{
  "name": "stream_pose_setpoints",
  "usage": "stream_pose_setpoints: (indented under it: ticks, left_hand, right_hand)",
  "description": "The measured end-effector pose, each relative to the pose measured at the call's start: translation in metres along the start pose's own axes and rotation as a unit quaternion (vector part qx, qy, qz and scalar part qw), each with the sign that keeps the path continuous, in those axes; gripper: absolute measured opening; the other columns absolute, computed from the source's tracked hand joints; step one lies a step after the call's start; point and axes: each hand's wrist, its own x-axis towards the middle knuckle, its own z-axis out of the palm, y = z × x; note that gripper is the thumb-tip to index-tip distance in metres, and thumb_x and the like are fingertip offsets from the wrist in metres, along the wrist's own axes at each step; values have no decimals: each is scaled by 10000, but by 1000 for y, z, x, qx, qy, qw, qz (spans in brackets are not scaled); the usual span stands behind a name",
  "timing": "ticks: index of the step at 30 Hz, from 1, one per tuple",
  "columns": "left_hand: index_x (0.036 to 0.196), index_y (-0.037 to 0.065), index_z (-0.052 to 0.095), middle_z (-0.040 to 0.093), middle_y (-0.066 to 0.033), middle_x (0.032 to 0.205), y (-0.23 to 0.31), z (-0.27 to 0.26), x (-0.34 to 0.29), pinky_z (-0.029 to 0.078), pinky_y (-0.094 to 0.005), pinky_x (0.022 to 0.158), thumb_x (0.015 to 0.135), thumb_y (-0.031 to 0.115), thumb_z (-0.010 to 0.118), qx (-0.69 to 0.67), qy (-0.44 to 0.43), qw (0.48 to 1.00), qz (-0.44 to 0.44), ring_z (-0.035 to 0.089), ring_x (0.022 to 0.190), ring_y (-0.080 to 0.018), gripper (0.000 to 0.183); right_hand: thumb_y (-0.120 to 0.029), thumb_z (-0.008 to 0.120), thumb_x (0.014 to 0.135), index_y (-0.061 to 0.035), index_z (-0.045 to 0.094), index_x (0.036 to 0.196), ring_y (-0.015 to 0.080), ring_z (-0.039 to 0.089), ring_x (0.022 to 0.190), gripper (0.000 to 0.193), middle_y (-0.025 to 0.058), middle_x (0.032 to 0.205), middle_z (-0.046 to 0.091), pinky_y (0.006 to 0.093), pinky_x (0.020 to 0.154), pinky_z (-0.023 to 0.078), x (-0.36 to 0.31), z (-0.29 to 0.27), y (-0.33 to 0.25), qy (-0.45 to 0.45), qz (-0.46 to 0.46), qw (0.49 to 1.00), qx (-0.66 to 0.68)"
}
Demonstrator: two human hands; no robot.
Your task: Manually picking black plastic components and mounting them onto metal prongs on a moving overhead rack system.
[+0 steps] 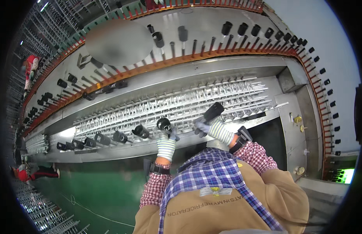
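Observation:
Both my hands wear striped gloves with grey fingers. My left hand [166, 146] closes at the base of a black cylindrical cup [163, 124], whose open end faces up. To its right, my right hand [216, 130] grips the lower end of another black cylinder [213, 112], which tilts up and to the right. The gloves partly hide how the fingers meet both pieces. A further black cup [140, 131] stands just left of my left hand. Several more black cylinders [102, 138] line the near edge of the metal trough.
Rows of metal pegs [181, 103] fill the trough before me. Beyond it, an orange-edged conveyor [188, 58] carries upright spindles, some with black cylinders [226, 28], and curves down the right side. Far left are people in red [31, 66]. Small brass-coloured parts [298, 119] lie on the right-hand metal surface.

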Motion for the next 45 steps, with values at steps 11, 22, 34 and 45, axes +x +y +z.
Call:
stream_pose_setpoints:
  ticks: [11,22,34,45]
  left_hand:
    - [1100,-19,439,581,-137,863,-32,0,-29,450,-297,684,816,300,564,-60,83,994,35,565,809,-186,445]
    - [988,-24,557,601,-134,864,239,130,21,473,-278,671,784,212,598,-171,-184,933,259,580,758,-182,315]
    - [938,-6,542,572,-61,714,238,342,311,419,-261,438,779,260,603,-149,19,987,-49,510,498,-131,316]
    - [890,50,568,551,-18,720,265,482,293,356,-232,412,752,233,655,-112,-45,988,101,471,508,-81,246]
  right_hand:
    - [-251,549,745,8,490,1015,345,564,621,379,203,689,572,425,544,433,15,30,50,37,-142,865,-479]
    - [-268,458,883,8,469,1143,170,574,815,379,114,967,580,295,697,477,4,-151,-1,-205,-218,946,-123]
    - [-324,489,859,17,518,1089,216,552,937,413,131,1006,589,297,817,433,-54,-367,33,98,-89,991,26]
    - [-271,485,867,39,482,1122,166,570,820,402,127,952,591,269,732,467,-46,-466,-2,183,-78,979,39]
